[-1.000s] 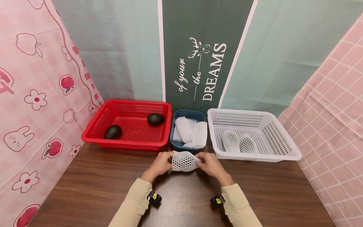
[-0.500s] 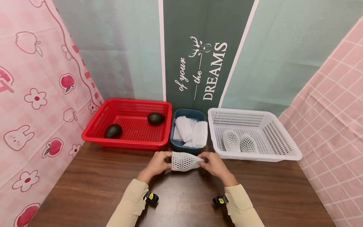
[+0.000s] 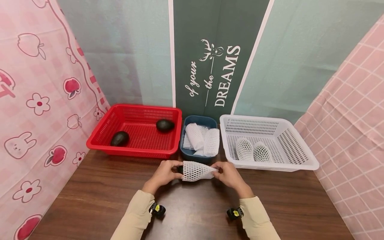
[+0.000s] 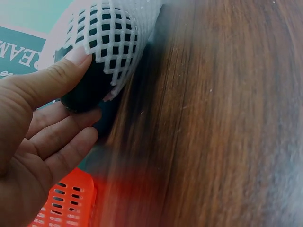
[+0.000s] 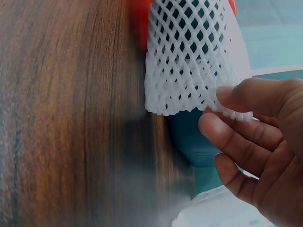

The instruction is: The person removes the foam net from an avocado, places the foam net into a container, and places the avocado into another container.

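Note:
A white foam net sleeve (image 3: 196,171) lies sideways between my hands over the table, around a dark avocado (image 4: 85,90). The avocado's bare end sticks out of the sleeve on the left. My left hand (image 3: 164,172) holds that end, thumb by the net's edge and fingers beneath, as the left wrist view shows. My right hand (image 3: 228,175) pinches the sleeve's narrow right end between thumb and fingers. In the right wrist view the sleeve's open rim (image 5: 175,111) hangs flat past the thumb, with dark avocado visible through the mesh farther in.
Behind the hands, a blue bin (image 3: 200,119) contains several folded foam nets (image 3: 211,142). At left, a red basket (image 3: 135,151) holds two bare avocados (image 3: 120,138). A white basket (image 3: 270,165) at right holds two netted avocados (image 3: 244,149). Printed cloths surround the wooden table (image 3: 192,213).
My right hand has shifted slightly right, drawing the sleeve's end out longer and narrower. My left hand has moved a little left, and the avocado's dark end now shows beside it.

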Available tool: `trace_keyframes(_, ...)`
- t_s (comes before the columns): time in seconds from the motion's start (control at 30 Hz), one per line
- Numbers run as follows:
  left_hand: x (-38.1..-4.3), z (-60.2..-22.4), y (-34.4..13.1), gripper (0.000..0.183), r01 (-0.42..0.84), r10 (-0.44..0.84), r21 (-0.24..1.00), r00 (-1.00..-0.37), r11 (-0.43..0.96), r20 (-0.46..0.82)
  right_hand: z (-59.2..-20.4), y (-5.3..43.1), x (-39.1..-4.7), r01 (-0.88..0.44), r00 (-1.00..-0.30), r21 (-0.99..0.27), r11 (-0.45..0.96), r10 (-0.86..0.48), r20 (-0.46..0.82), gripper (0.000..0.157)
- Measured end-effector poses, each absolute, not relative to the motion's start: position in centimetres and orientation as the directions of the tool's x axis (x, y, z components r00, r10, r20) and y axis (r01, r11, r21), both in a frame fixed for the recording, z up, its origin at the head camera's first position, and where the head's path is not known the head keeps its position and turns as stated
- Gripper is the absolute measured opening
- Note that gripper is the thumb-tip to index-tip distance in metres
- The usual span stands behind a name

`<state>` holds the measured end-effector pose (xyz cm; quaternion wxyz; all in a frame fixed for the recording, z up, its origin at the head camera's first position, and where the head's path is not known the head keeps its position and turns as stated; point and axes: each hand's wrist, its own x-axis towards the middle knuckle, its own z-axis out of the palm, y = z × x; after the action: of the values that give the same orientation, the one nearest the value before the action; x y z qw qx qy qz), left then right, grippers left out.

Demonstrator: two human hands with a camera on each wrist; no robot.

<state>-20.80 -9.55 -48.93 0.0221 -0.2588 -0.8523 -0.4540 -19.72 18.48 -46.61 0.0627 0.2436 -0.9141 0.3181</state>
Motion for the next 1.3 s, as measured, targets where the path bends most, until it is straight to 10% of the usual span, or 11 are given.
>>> trace_keyframes(1.3,-20.5,-48.6,-10.2,0.053,0.435,0.445,0.769,-0.868,0.468,0.22,-47.0,18.8,-19.3,-0.497,-0.864,-0.53,0.687,-0.447,0.231,0.027)
